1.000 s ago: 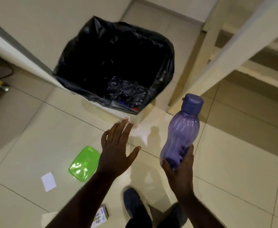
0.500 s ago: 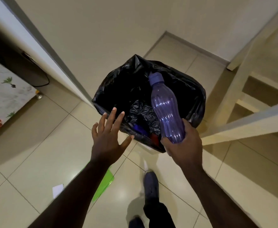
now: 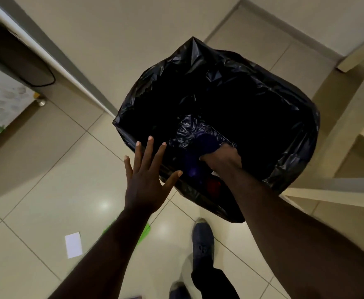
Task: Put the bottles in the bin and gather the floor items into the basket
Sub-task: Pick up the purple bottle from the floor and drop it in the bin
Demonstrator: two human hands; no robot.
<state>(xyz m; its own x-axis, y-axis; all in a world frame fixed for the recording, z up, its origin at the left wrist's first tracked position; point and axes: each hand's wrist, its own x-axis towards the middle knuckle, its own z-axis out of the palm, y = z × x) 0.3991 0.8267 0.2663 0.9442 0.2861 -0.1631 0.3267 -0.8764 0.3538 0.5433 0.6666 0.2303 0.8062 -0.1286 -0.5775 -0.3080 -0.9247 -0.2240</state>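
A bin lined with a black plastic bag [image 3: 280,89] stands on the tiled floor ahead of me. My right hand [image 3: 222,157] is down inside it, closed around the base of the purple bottle [image 3: 205,143], which points into the dark bag and is mostly hidden. Another dark bottle [image 3: 190,167] and something red [image 3: 213,185] lie at the bin's near side. My left hand [image 3: 146,180] hovers with fingers spread just outside the bin's near-left rim, holding nothing. A green plastic lid [image 3: 144,233] on the floor is largely hidden under my left forearm.
A white slip of paper [image 3: 73,244] lies on the floor at lower left. My shoe [image 3: 202,238] stands just before the bin. A pale wooden frame [image 3: 332,190] runs along the right. A wall edge and a patterned cloth [image 3: 2,104] are at the left.
My right hand has gone from holding the purple bottle above the bin's rim to plunging it down inside the bag. I have moved closer over the bin; the left hand stays spread.
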